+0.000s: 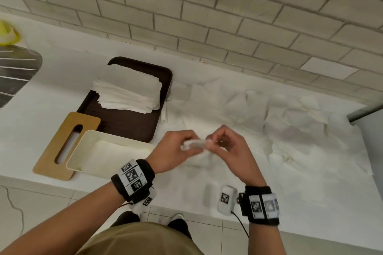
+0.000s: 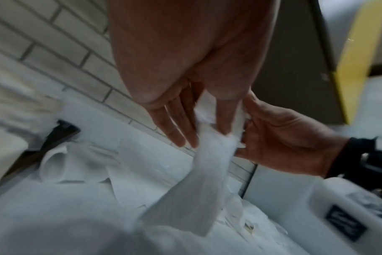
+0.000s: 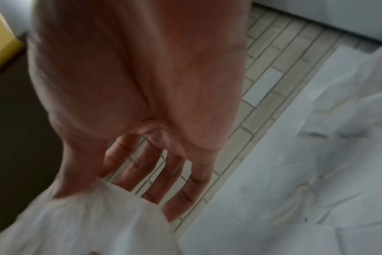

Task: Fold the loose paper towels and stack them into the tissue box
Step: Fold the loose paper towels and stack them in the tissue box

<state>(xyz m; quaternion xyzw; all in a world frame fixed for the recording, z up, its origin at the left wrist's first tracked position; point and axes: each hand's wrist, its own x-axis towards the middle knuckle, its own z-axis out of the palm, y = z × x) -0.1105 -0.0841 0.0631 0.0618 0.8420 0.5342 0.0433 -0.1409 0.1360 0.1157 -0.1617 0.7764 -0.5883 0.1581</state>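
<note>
midway thru: both hands, left [image 1: 173,149] & right [image 1: 230,147], pinch one towel [image 1: 195,144] above the counter [image 1: 310,182], fingers clamped on it. folded stack [image 1: 128,94] sits on tray [image 1: 124,124]; box [image 1: 107,152] looks empty, lid [image 1: 62,147] off; many loose towels [image 1: 259,109] left.

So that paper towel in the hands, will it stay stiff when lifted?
Probably not: the paper towel droops below the left hand and right hand pinching it. It looks thin and light, likely tearing easily.
</note>
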